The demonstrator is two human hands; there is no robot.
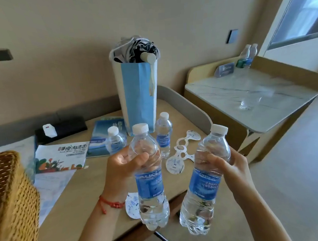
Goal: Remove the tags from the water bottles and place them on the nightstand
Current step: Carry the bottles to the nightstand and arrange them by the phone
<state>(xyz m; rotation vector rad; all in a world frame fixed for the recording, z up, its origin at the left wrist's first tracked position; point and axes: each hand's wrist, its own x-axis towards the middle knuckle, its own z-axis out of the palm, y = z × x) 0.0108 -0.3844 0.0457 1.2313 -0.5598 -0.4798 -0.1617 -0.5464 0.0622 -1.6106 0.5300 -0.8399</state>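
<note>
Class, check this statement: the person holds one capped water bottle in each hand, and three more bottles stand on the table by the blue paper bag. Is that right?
Not quite. The head view shows two bottles on the table by the blue paper bag, not three. The left hand and right hand each hold one capped bottle.

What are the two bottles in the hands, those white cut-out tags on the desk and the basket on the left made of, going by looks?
Bottle in left hand and bottle in right hand: clear thin plastic, glossy, see-through, with ribbed white caps and blue film labels.
Tags: likely matte printed card; flat, white, with punched holes.
Basket: woven straw or rattan by its golden strands; could be an imitation.
</note>
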